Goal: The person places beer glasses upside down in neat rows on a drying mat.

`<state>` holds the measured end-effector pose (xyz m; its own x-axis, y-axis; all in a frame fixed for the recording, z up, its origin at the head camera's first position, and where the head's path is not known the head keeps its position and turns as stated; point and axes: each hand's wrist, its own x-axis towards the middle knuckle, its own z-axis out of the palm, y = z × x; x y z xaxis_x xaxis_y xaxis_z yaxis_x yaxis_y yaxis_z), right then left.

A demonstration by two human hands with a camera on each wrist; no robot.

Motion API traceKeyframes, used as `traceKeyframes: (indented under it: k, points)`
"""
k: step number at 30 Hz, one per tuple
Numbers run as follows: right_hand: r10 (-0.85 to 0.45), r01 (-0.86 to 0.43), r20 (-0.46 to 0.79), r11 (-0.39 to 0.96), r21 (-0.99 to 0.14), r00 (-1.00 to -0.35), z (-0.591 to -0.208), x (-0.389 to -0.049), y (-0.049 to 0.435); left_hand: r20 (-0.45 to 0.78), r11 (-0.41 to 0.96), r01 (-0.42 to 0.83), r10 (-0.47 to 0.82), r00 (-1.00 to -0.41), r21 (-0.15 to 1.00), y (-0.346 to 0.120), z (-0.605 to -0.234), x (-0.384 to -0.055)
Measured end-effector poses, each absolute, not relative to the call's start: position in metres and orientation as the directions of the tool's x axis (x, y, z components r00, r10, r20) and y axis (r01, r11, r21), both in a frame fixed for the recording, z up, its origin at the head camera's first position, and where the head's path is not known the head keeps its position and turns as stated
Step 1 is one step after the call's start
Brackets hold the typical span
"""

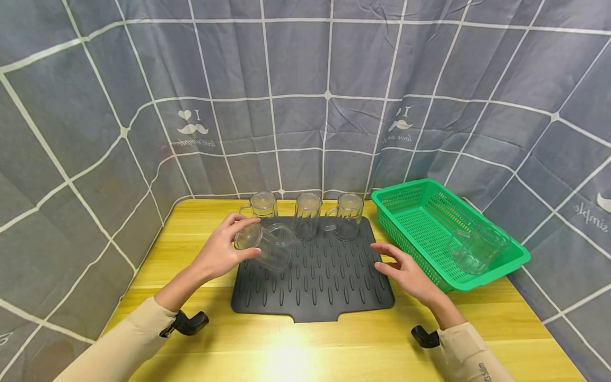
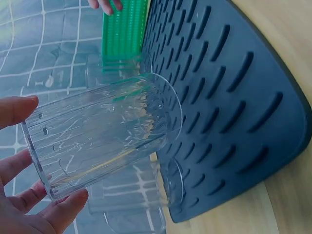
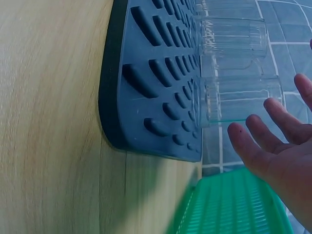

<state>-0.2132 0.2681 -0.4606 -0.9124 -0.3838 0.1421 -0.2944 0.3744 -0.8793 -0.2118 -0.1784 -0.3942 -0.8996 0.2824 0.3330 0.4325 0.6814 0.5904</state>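
My left hand (image 1: 223,248) grips a clear glass mug (image 1: 273,253) by its base end, thumb and fingers spread round it. The mug is tilted over the left part of a black ridged drying mat (image 1: 320,292), its rim end toward the mat in the left wrist view. Along the mat's back edge stand a left glass mug (image 1: 264,203), a middle glass mug (image 1: 307,215) and a right glass mug (image 1: 350,215). My right hand (image 1: 404,271) hovers by the mat's right edge, fingers spread and holding nothing.
A green plastic basket (image 1: 389,212) stands at the right of the wooden table (image 1: 229,345), close to the mat. One more glass mug (image 1: 479,252) lies in its near right part. A grey checked curtain (image 1: 296,122) closes off the back and sides.
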Motion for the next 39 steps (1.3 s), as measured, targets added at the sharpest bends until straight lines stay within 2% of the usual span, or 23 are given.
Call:
traceKeyframes:
  k: [17, 32, 39]
  points:
    - [-0.388, -0.3, 0.148, 0.368, -0.88, -0.91, -0.466, -0.217, 0.274, 0.302, 0.797, 0.389, 0.271, -0.914, 0.463, -0.189, -0.396, -0.23]
    - [-0.379, -0.298, 0.144, 0.388, -0.872, -0.914, -0.469, -0.215, 0.273, 0.256, 0.819, 0.382, 0.295, -0.921, 0.429, -0.183, -0.4, -0.24]
    - [-0.381, -0.312, 0.158, 0.386, -0.868, -0.911, -0.472, -0.215, 0.274, 0.241, 0.791, 0.416, 0.341, -0.909, 0.449, -0.179, -0.399, -0.244]
